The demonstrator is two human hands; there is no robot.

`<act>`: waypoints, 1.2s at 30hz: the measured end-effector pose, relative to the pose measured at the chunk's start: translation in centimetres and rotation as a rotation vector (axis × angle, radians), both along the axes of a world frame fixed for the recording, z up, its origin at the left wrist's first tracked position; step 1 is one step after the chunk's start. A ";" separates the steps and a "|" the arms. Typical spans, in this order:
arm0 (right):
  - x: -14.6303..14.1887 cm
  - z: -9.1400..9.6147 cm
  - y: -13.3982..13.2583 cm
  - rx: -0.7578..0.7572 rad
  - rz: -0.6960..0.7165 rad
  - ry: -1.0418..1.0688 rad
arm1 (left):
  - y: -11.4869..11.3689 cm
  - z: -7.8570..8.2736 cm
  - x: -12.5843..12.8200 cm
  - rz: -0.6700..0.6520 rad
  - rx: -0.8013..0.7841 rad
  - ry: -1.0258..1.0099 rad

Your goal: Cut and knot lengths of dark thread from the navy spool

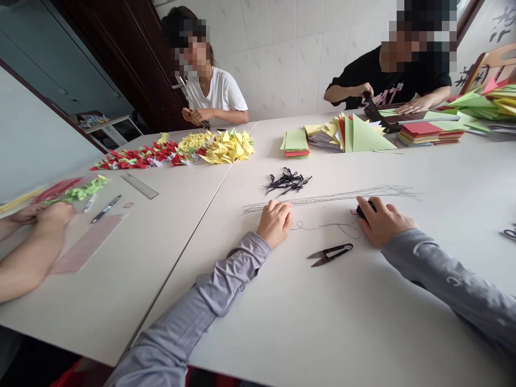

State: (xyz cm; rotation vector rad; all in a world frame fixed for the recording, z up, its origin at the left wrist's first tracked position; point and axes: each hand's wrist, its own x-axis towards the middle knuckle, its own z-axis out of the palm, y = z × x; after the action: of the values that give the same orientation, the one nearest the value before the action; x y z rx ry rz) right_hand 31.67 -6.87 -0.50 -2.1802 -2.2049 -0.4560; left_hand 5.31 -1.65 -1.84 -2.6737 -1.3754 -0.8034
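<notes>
Black thread (330, 224): centre-right of frame, slack on surface (282, 312) between hands. Likely light, limp, tangle-prone; hold near ends. Black spool (366, 209): likely light, rigid; grip around sides. Right hand (385, 221): gripping black spool. Left hand (275, 221): fingers curled at surface; cannot tell if pinching thread. Count: black spool, one; thread snips (330, 255), one pair; strand bundle (334, 197), one, strands too fine to count; knotted black cords (288, 181), one pile, number unclear.
</notes>
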 end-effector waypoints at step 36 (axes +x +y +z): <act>0.1 -0.4 0.2 0.034 0.021 -0.045 | 1.0 0.1 1.0 0.021 0.012 0.012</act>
State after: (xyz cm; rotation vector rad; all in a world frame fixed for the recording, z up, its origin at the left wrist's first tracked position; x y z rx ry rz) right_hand 31.81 -6.64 -0.88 -2.1495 -2.2230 -0.5428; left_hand 6.29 -0.62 -1.75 -2.6462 -1.3895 -0.7902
